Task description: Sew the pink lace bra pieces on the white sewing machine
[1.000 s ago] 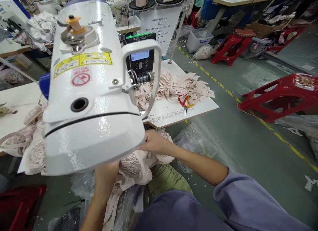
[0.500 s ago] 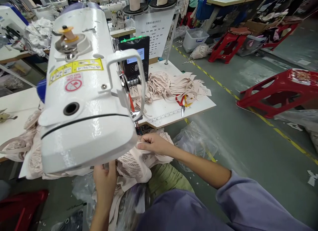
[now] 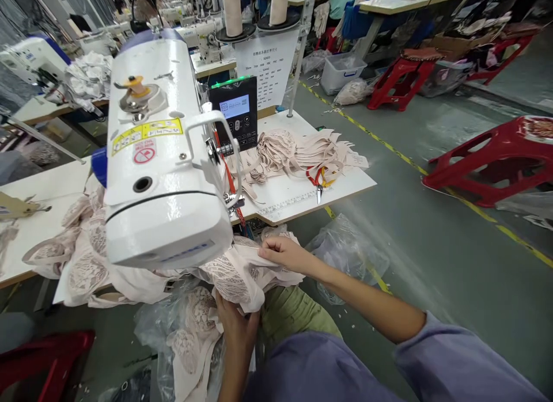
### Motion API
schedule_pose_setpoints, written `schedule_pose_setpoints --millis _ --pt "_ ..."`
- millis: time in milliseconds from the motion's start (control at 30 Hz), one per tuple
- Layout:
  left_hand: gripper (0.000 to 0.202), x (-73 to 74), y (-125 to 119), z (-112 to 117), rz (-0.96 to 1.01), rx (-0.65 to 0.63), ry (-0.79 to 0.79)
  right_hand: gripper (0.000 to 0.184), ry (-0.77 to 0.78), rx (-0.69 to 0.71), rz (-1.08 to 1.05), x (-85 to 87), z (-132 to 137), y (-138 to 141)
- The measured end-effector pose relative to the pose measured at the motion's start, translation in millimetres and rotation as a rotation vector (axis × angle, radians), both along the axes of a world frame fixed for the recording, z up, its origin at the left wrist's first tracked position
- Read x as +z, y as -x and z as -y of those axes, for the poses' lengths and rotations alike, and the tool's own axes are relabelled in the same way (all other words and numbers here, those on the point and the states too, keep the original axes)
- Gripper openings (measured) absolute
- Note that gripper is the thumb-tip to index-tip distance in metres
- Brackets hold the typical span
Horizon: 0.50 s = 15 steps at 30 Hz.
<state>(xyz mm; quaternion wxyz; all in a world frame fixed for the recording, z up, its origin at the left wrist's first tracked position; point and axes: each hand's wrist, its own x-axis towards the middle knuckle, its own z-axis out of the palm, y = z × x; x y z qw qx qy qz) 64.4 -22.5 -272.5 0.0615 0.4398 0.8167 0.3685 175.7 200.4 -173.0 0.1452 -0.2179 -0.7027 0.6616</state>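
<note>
A pale pink lace bra (image 3: 233,275) hangs in front of the white sewing machine (image 3: 168,212), part of it hidden under the machine head. My right hand (image 3: 280,253) pinches the upper edge of the bra, thumb and fingers pressed together. Below the lace cup, my left hand (image 3: 237,317) holds the bra from underneath, with its fingertips partly behind the fabric. More lace bras (image 3: 88,275) lie on the table's left side, and another lace piece (image 3: 194,327) hangs down over clear plastic beside my left arm.
On the white table (image 3: 294,200) lie a bundle of pink straps (image 3: 302,151) and small scissors (image 3: 318,183) with red and yellow handles. A control panel (image 3: 235,114) stands behind the machine. Red stools (image 3: 488,154) and a plastic bag (image 3: 345,252) are on the floor.
My left hand has moved right, from below the machine head to underneath the lace cup. My right hand has shifted slightly right along the bra. The camera view has tilted a little.
</note>
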Motion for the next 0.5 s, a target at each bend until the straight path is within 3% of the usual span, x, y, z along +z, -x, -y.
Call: schedule_pose_setpoints --millis 100,200,267,367,433,500 --pt "0.078 -12.7 4 2 -0.104 -0.025 -0.03 0.043 -0.014 0.014 -0.005 0.3 2 -2" --pt "0.073 -12.5 25 16 -0.136 -0.088 0.018 0.041 -0.051 0.016 0.008 4.4 3 -4" --pt "0.069 -2.8 47 30 -0.143 -0.09 0.067 0.042 -0.101 0.019 0.022 8.0 2 -8" --pt "0.068 23.7 79 47 -0.166 -0.038 0.077 0.045 -0.197 0.017 0.073 10.2 -8 -25" --pt "0.069 40.6 87 46 -0.238 0.024 0.028 0.045 -0.262 -0.045 0.151 7.2 -21 -46" --pt "0.063 48.2 80 34 -0.352 0.033 -0.043 0.043 -0.365 -0.134 0.296 1.0 -39 -71"
